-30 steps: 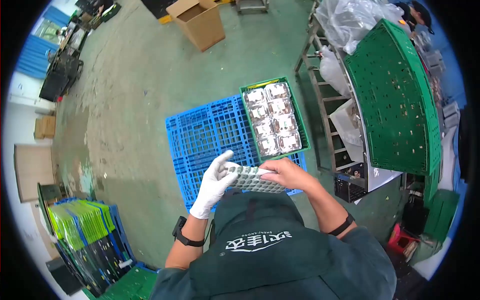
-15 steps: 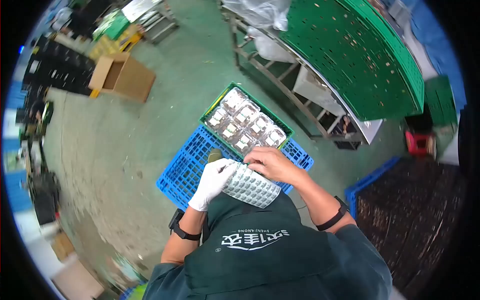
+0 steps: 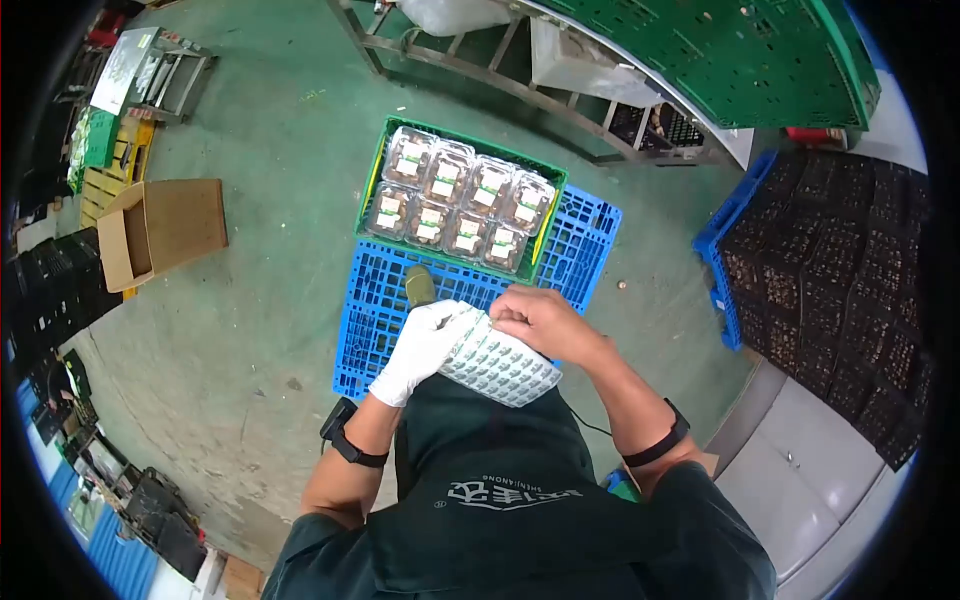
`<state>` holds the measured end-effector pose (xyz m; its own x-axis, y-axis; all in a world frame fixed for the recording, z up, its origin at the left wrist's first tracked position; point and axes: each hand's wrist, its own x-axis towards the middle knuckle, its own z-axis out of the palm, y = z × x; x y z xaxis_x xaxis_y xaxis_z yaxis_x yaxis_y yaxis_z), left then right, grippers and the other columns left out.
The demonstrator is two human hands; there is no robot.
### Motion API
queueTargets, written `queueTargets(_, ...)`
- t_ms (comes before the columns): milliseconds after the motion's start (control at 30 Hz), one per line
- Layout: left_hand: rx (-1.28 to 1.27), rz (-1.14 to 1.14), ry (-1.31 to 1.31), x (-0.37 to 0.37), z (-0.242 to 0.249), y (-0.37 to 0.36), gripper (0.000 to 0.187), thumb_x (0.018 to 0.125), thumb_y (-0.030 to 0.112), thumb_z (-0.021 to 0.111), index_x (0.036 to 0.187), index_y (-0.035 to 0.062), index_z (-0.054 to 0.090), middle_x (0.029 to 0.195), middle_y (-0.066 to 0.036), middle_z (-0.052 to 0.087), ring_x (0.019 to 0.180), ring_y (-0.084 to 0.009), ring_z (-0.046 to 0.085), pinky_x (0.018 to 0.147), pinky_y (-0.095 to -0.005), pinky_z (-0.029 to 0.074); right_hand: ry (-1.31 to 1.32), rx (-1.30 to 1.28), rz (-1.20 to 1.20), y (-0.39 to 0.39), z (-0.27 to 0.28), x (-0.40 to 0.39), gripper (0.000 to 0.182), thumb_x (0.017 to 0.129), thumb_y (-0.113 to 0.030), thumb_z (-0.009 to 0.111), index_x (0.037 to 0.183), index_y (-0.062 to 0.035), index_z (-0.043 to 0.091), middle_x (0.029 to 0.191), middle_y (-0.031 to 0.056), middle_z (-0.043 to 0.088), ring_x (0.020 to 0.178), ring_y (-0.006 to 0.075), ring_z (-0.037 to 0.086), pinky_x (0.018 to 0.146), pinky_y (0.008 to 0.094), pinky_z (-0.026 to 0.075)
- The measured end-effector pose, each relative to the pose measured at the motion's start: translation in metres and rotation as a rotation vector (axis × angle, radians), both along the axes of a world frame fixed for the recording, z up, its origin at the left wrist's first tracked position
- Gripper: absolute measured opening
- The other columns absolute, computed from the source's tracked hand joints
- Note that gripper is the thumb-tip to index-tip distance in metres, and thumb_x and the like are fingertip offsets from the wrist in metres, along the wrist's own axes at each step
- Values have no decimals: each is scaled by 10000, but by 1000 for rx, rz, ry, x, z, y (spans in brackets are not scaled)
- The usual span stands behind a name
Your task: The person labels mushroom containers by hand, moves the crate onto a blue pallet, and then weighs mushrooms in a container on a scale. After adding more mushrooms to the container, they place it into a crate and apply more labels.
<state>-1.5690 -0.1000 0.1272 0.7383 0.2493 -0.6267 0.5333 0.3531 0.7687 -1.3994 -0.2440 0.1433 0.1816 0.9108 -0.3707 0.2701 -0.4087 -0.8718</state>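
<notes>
Below, both hands [image 3: 425,345] [image 3: 540,322] grip a label sheet [image 3: 500,365]; green crate [image 3: 372,175] holds labelled clamshells [image 3: 458,195].

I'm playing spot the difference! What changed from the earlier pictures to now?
The view swung round: the green crate of clear boxes now lies crosswise above the hands, and the cardboard box sits at the left. The gloved left hand and bare right hand kept holding the label sheet.

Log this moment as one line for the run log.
left hand: gloved, holding label sheet | right hand: bare, picking at sheet | green crate of clamshells on blue pallet
</notes>
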Motion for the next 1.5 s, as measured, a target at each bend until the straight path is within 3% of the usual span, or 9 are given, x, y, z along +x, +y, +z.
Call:
queueTargets(200, -52, -35, 107, 7, -68, -16, 113, 936, 101, 634, 945, -4, 676, 837, 27, 639, 769, -36, 532, 673, -222, 457, 123, 4, -90, -15, -58, 7, 127, 859, -73, 686, 918, -32, 582, 804, 106, 586, 745, 271, 601, 668, 363, 474)
queueTargets(267, 61, 115, 129, -1, -126, -26, 121, 940, 84, 627, 977, -12, 691, 887, 14, 670, 793, -40, 559, 710, -219, 479, 198, -33, -181, -24, -100, 12, 102, 896, -75, 664, 908, -32, 573, 796, 62, 596, 732, 207, 604, 670, 330, 483)
queueTargets(333, -66, 206, 245, 2, -173, -30, 134, 948, 83, 628, 997, -12, 707, 890, 19, 681, 792, -40, 565, 718, -221, 484, 523, -73, -720, -38, -167, 18, 89, 923, -70, 645, 887, -42, 568, 802, 4, 592, 730, 117, 588, 672, 278, 486)
queueTargets(467, -130, 250, 249, 17, -257, -48, 125, 957, 89, 626, 971, -8, 703, 856, 40, 659, 754, -28, 533, 684, -212, 461, 457, -118, -1208, -63, -311, 59, 176, 879, -40, 673, 969, -79, 527, 796, -2, 556, 677, 69, 507, 624, 238, 438)
queueTargets(667, -97, 309, 217, 34, -355, -78, 137, 971, 102, 617, 914, -8, 674, 785, 59, 616, 720, -11, 483, 664, -195, 434, 10, -62, -1229, -73, -462, 93, 313, 861, 14, 661, 1078, -66, 449, 789, 2, 532, 699, 81, 505, 619, 248, 427)
queueTargets(967, -132, 404, 268, 7, -395, -99, 128, 987, 106, 593, 950, 16, 677, 847, 28, 675, 722, -19, 557, 666, -190, 459, -56, -2, -1262, -60, -509, 96, 370, 856, 36, 652, 1144, -46, 433, 790, 26, 585, 698, 91, 545, 648, 252, 460)
queueTargets(1267, -189, 460, 256, 14, -397, -83, 131, 987, 116, 599, 934, 17, 666, 792, 59, 613, 689, 3, 476, 610, -183, 407, -696, -190, -1084, -38, -497, 95, 330, 803, 38, 710, 1070, -31, 528, 892, 59, 524, 686, 149, 532, 656, 291, 475)
queueTargets(1433, -144, 439, 206, 9, -402, -62, 193, 1011, 158, 566, 1023, -7, 665, 892, 29, 659, 770, -20, 520, 707, -198, 453, 228, -119, -1180, 10, -494, 74, 121, 891, -89, 687, 889, -16, 592, 715, 20, 612, 581, 87, 540, 518, 245, 435)
queueTargets(1500, -148, 472, 192, 9, -404, -57, 204, 1016, 168, 560, 1031, -8, 661, 898, 28, 657, 776, -21, 519, 710, -197, 450, 287, -125, -1213, 25, -496, 72, 123, 888, -91, 691, 890, -16, 593, 702, 20, 607, 555, 85, 537, 495, 241, 432)
